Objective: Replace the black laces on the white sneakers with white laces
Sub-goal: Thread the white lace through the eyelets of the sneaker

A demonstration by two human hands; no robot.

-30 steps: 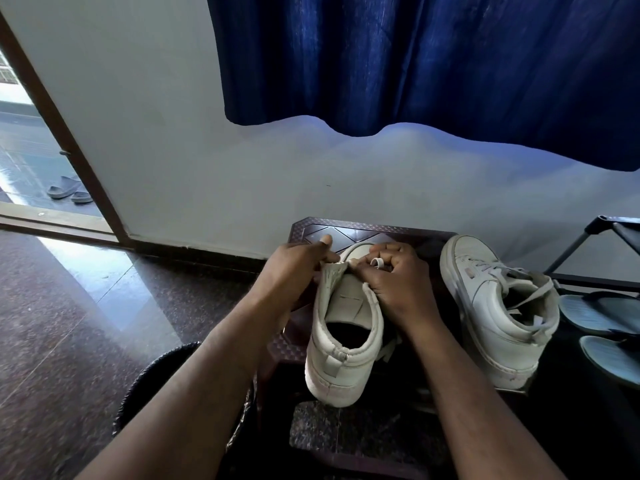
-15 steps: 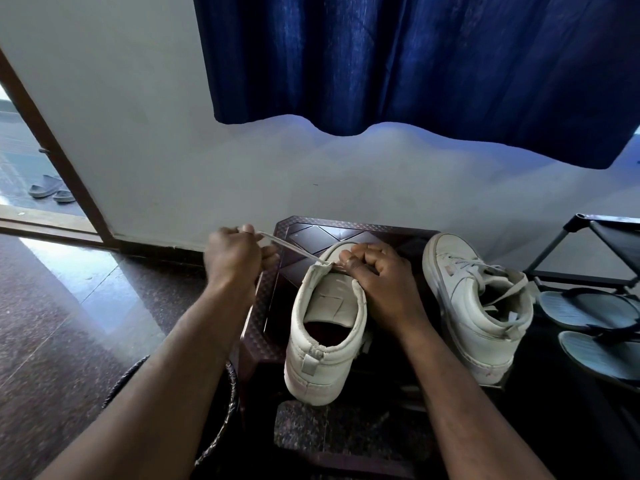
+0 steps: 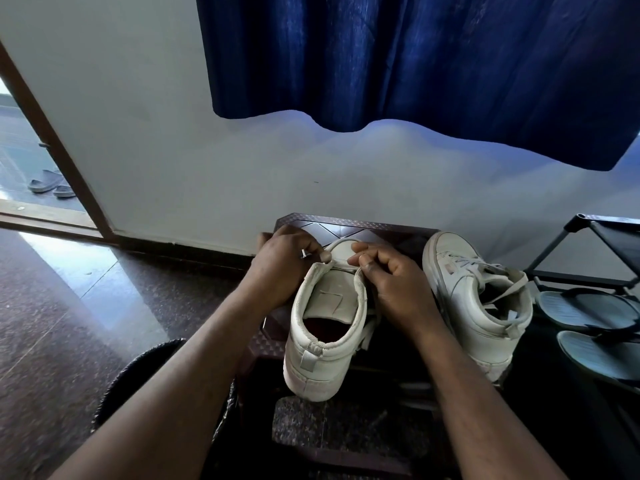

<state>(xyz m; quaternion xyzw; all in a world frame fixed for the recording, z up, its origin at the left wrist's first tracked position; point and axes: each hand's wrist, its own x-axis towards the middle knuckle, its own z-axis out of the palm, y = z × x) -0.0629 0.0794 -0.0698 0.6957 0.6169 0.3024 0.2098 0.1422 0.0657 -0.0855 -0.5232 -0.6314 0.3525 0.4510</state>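
Note:
A white sneaker stands heel toward me on a dark patterned stool. A white lace runs across its lowest eyelets, with a loose end hanging at the shoe's right side. My left hand pinches the lace end, its metal tip showing, at the shoe's left eyelet edge. My right hand pinches the lace at the right eyelet edge. The second white sneaker, laced in white, stands to the right on the stool.
A black round basket sits on the floor at lower left. A black shoe rack holding grey sandals stands to the right. White wall and blue curtain are close behind. Grey slippers lie past the open doorway at left.
My left hand, which had pulled the lace out to the left, has come back to the shoe's left eyelet edge. My right hand stays at the right eyelets.

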